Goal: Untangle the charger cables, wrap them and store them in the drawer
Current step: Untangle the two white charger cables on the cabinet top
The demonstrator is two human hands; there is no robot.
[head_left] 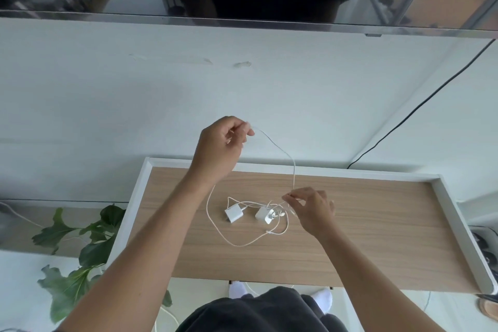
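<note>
while left hand [219, 147], right hand [312, 210] pinch cable [283, 149], chargers [234, 213] lie on rimmed desk [452, 224]

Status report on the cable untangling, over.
Left hand raised, pinching a cable. Right hand pinching cable at the tangle. Two chargers on table, cables knotted. Nothing in the way.

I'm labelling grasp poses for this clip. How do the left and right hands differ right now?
Height: the left hand is raised, seen against the wall; the right hand is low over the wooden tabletop. Grip spot: the left hand pinches the white cable far from the tangle; the right hand pinches it beside the right charger brick. Both pinch with fingertips.
</note>
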